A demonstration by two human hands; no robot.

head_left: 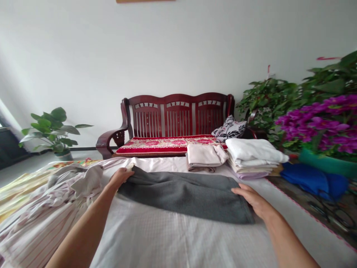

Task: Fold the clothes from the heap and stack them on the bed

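A dark grey garment (181, 193), which looks like a pair of trousers folded lengthwise, stretches across the light cloth-covered table (173, 242). My left hand (122, 176) grips its left end, where a pale edge shows at the fingers. At the other end my right hand (252, 198) pinches the upper corner between thumb and fingers. Some creases run along the garment's upper left part. Just beyond it sit a small stack of folded beige clothes (205, 156) and a taller stack of folded white and lilac clothes (253, 156).
Crumpled striped and grey clothes (64, 201) are heaped at the left. Behind the table stands a red wooden bench (178, 115) with a patterned cushion (230, 128). On the right are a blue cloth (312, 178) and purple flowers (323, 123); a potted plant (55, 130) stands far left.
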